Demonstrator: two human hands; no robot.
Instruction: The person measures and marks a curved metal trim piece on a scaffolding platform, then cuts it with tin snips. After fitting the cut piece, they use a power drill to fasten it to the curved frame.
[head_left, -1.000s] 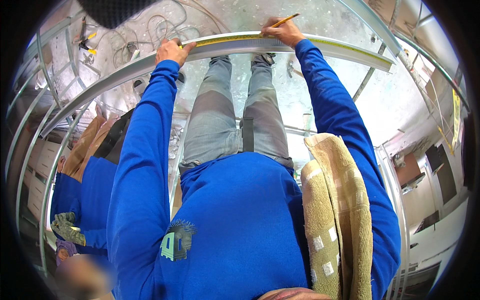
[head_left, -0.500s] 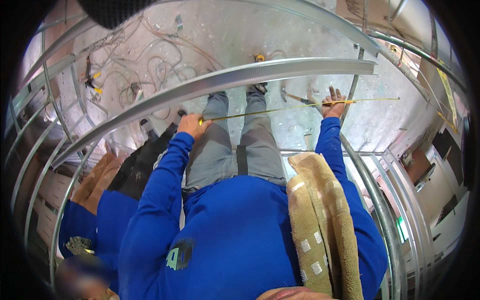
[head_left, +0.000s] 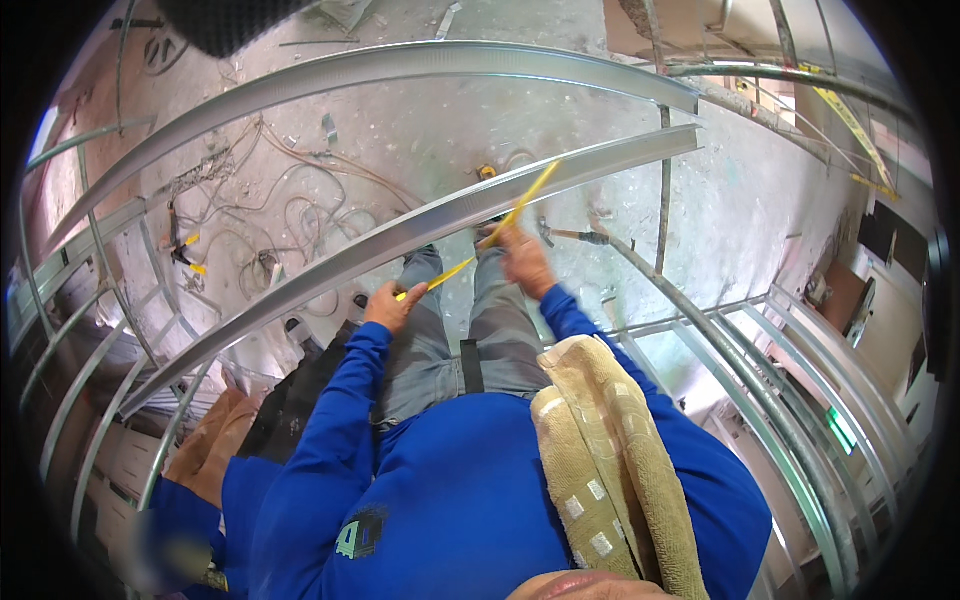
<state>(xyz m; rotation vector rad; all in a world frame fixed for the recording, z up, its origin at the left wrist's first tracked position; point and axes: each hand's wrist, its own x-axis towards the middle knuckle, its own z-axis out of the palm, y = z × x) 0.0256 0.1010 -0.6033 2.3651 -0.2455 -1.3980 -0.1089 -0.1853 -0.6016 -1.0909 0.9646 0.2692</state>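
Yel. tape [head_left: 452, 272] in L fingers [head_left: 411, 294], blurry R fingers [head_left: 512, 242] alongside

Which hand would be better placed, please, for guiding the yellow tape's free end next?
Probably the right hand: the yellow tape's free end sticks out beyond it, while the left hand holds the tape farther back.

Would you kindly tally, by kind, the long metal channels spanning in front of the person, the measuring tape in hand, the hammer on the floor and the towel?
Long metal channels, nearer one and farther one: 2
Yellow measuring tape: 1
Hammer: 1
Tan towel: 1
Total: 5
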